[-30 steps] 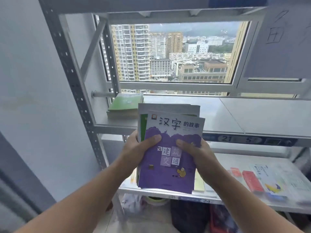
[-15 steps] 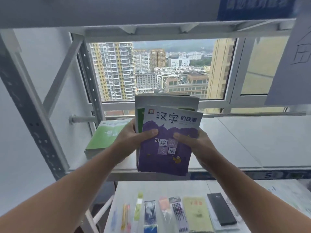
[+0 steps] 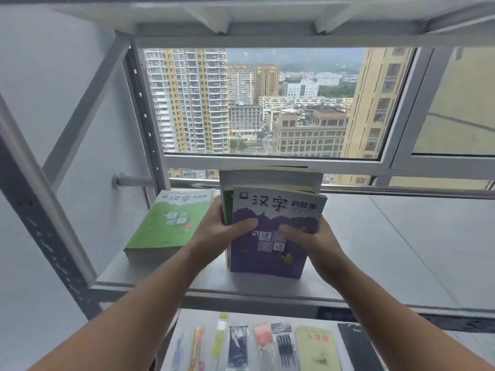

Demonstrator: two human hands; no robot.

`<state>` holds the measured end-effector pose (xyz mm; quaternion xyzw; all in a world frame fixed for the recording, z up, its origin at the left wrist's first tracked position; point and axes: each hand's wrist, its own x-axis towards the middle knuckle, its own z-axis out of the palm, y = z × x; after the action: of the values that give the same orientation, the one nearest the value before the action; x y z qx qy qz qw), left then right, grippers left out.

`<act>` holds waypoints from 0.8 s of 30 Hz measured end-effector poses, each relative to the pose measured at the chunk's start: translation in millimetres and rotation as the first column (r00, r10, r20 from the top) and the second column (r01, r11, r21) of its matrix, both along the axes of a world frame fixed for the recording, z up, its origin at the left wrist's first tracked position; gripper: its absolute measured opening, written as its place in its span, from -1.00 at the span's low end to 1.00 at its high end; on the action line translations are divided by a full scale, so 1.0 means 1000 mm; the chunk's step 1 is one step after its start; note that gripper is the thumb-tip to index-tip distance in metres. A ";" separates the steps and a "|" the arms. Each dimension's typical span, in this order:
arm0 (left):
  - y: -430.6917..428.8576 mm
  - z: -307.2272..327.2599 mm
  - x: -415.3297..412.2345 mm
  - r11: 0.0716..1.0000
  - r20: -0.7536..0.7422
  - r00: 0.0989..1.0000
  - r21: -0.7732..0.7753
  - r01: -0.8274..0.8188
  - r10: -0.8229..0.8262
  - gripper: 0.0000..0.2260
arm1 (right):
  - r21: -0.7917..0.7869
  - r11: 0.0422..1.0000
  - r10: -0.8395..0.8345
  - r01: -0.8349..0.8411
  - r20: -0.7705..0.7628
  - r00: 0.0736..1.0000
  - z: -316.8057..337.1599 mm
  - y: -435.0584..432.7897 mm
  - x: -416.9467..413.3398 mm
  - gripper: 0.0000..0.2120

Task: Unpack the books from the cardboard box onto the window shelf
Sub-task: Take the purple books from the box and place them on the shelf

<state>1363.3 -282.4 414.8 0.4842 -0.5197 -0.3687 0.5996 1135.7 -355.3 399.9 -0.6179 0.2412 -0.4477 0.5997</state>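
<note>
I hold a stack of books [image 3: 270, 253] with a purple-covered one on top, tilted toward me over the grey window shelf [image 3: 388, 253]. My left hand [image 3: 222, 234] grips the stack's left edge, thumb across the purple cover. My right hand [image 3: 308, 236] grips its right side, thumb on the cover. The stack's lower edge sits at or just above the shelf surface; I cannot tell if it touches. A pile of books with a green cover [image 3: 168, 226] lies flat on the shelf's left end, just left of my left hand. The cardboard box is out of view.
A metal rack post [image 3: 40, 210] and diagonal brace stand at the left. The window frame [image 3: 267, 160] runs behind the shelf. On the lower shelf lie several packs of pens [image 3: 284, 346], a yellow-green booklet [image 3: 318, 349] and a black notebook [image 3: 356, 346].
Both hands have carried the stack up and forward from below shelf height to over the shelf, beside the green-covered pile. The view has moved closer to the window.
</note>
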 end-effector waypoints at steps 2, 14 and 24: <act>-0.004 -0.015 -0.007 0.998 -0.051 0.997 0.012 -0.056 0.057 -0.33 | -0.007 1.000 0.014 -0.014 -0.036 0.999 -0.013 -0.003 0.002 -0.31; -0.021 -0.030 -0.018 0.926 0.134 0.929 0.115 -0.360 0.345 -0.23 | 0.110 0.989 -0.083 0.097 -0.128 0.988 -0.026 -0.007 0.012 -0.34; -0.042 0.017 0.001 0.705 0.095 0.957 0.657 -0.267 0.274 -0.60 | 0.586 0.801 0.157 0.121 -0.401 0.903 0.022 -0.034 0.040 -0.69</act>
<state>1364.8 -324.0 432.0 0.7344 -0.2750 -0.4394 0.4381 1175.3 -388.8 421.8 -0.4826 0.4898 -0.1951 0.6994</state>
